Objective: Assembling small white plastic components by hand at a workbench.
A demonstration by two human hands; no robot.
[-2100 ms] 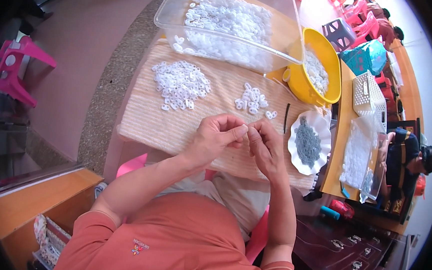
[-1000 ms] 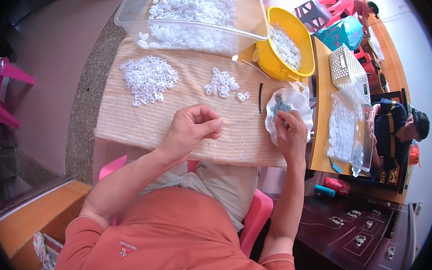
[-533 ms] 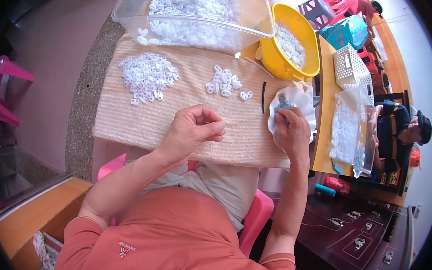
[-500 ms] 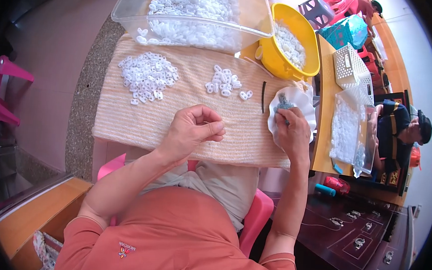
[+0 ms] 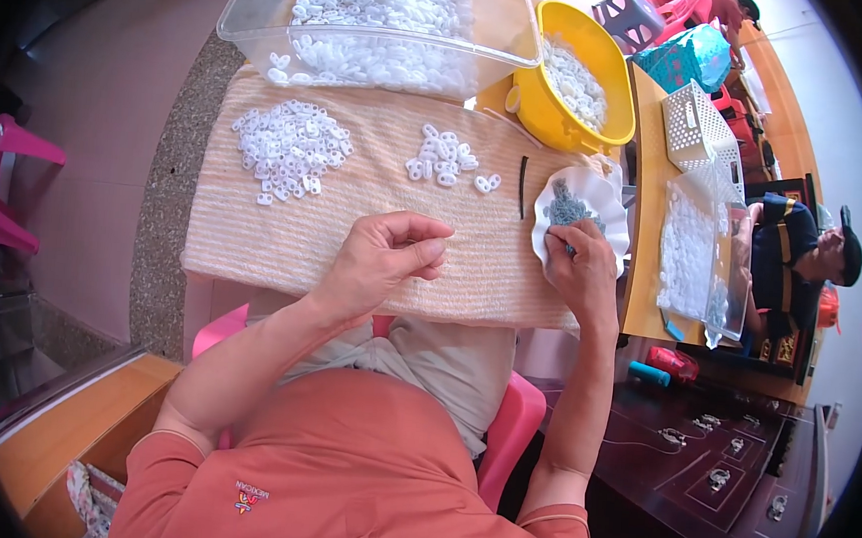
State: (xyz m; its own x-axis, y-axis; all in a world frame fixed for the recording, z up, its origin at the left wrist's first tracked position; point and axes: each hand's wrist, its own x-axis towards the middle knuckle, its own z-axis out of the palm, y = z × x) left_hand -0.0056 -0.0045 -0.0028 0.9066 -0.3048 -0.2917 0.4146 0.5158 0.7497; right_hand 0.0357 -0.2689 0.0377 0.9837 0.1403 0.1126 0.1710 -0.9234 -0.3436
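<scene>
My left hand [image 5: 382, 261] hovers over the striped towel [image 5: 376, 190], thumb and fingertips pinched together; anything between them is too small to make out. At the right, my right hand [image 5: 585, 270] reaches over the near side of a white wavy-rimmed dish [image 5: 611, 194]. Its fingers are pinched too, right beside a heap of tiny grey-blue pieces [image 5: 568, 201] in the dish, and what they hold is hidden. Small white oval plastic parts with holes lie on the towel in a large pile [image 5: 291, 149] and a smaller pile [image 5: 441, 156]. A thin black strip [image 5: 523, 187] rests left of the dish.
Beyond the towel stand a clear plastic bin [image 5: 238, 26] and a yellow tub [image 5: 619, 77], both holding white parts. A white perforated basket [image 5: 696, 128] and a clear tray [image 5: 687, 252] of white pieces are to the right. Another person [image 5: 792, 254] sits past them.
My right hand has drawn back slightly toward the dish's near edge, uncovering more of the grey-blue heap. My left hand stays almost in place, still pinched.
</scene>
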